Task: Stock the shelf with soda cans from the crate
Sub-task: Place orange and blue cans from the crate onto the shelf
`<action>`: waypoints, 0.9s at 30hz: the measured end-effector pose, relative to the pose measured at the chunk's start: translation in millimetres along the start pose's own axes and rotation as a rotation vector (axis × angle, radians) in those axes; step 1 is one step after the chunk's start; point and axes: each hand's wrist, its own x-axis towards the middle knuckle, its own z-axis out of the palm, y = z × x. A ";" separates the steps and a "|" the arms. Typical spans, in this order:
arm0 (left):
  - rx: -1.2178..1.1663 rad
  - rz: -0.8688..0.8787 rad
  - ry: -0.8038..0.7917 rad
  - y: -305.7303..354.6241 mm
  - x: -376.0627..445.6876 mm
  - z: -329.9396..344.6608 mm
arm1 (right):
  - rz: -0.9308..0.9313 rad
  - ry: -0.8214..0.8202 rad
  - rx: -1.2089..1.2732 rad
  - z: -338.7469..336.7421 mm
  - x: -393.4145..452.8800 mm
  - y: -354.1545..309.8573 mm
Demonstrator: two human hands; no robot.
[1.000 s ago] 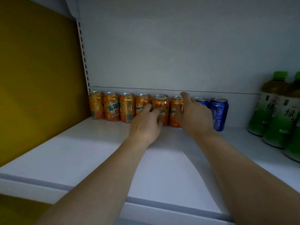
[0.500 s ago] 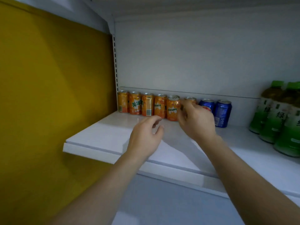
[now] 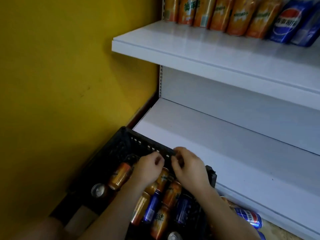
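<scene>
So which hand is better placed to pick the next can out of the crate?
Probably the left hand: it hovers right over orange cans lying in the crate. The right hand sits nearer the crate's far rim.

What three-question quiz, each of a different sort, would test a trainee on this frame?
1. True or false: the orange cans on the upper shelf stand left of the blue cans.
2. Where are both hands? A) on the upper shelf B) over the black crate C) on the lower shelf
3. Fill in: the wall left of the shelves is ____.

Key: 1 true; 2 B, left hand and right hand hover above the crate's cans; 3 yellow.
</scene>
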 end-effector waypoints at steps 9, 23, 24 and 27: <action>0.148 -0.370 -0.123 -96.2 -13.8 37.3 | 0.274 -0.667 -0.151 140.2 -38.9 28.1; -0.155 -0.087 0.022 -84.3 -26.3 10.9 | 0.127 -0.224 0.193 93.6 -5.9 -18.1; -0.239 -0.029 0.078 -67.8 -24.8 2.7 | 0.101 -0.164 0.223 77.2 -0.9 -27.4; -0.353 0.078 0.230 -17.3 -20.1 -25.5 | 0.027 -0.037 0.267 30.0 17.7 -55.3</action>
